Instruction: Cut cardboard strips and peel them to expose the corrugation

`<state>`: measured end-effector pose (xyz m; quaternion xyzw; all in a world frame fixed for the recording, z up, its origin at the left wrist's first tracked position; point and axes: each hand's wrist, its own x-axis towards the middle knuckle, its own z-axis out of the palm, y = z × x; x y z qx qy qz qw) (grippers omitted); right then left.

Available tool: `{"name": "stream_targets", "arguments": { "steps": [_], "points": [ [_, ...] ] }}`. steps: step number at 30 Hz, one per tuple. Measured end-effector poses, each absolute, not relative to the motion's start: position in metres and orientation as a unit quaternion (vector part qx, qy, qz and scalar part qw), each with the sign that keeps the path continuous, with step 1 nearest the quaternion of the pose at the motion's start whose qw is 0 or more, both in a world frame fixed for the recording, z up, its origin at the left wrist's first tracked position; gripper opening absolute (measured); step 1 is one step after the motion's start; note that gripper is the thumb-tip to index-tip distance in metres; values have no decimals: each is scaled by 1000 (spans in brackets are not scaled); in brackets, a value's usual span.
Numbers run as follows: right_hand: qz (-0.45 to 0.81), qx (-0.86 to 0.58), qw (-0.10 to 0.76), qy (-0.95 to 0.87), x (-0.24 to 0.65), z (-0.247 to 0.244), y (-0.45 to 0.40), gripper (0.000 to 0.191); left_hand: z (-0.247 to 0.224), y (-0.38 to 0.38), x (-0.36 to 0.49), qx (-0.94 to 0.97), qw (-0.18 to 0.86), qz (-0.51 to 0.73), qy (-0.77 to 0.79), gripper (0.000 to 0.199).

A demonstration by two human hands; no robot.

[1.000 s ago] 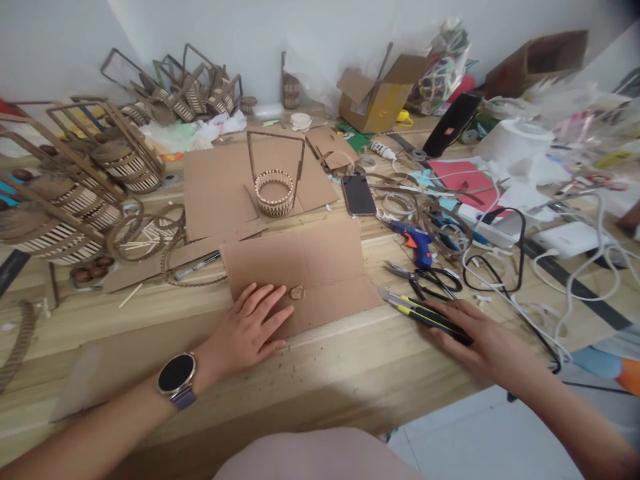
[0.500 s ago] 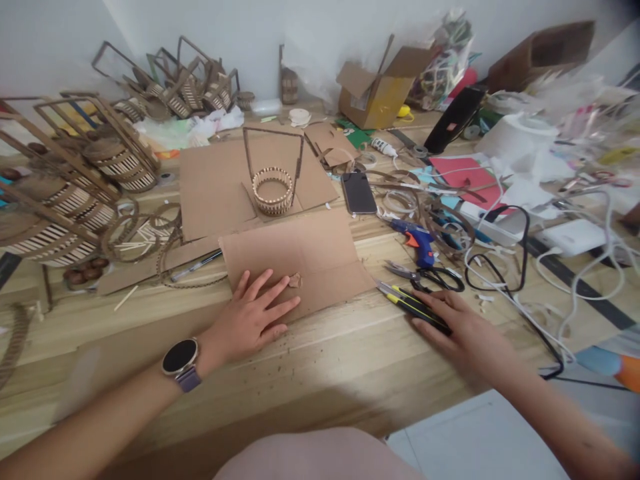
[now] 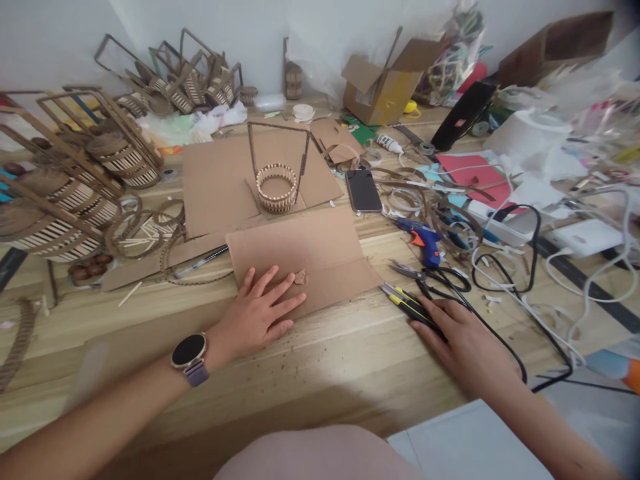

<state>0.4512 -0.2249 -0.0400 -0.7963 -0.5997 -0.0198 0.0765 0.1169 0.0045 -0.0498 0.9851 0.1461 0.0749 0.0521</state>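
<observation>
On a creased piece of cardboard [image 3: 320, 247] lying near the front edge of the worktop [image 3: 360, 327], spreads the left hand [image 3: 263, 310] over the near left part, with nothing grasped. Clasps a utility knife [image 3: 407, 303] in the right hand [image 3: 455, 330], with its tip just beside the cardboard's right corner. Has scissors [image 3: 410, 270] just beyond the knife, then a blue glue gun [image 3: 425, 240] and a phone [image 3: 364, 191] farther back. Beyond the cardboard, has a small handled basket [image 3: 277, 201] standing on a larger brown sheet [image 3: 215, 180].
</observation>
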Motion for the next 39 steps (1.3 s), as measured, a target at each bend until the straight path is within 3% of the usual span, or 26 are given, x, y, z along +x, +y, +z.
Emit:
{"name": "stream_targets", "arguments": {
  "steps": [23,31,39],
  "points": [
    [-15,-755,155,-637,417,-35,-208,48,-46,-9,123,975,39,62,211,47],
    [-24,-772,131,-622,434,-29,-174,52,-45,0,150,966,39,77,245,50],
    [-5,-753,135,-644,451,-42,-156,52,-37,37,122,994,82,5,76,51]
  ]
}}
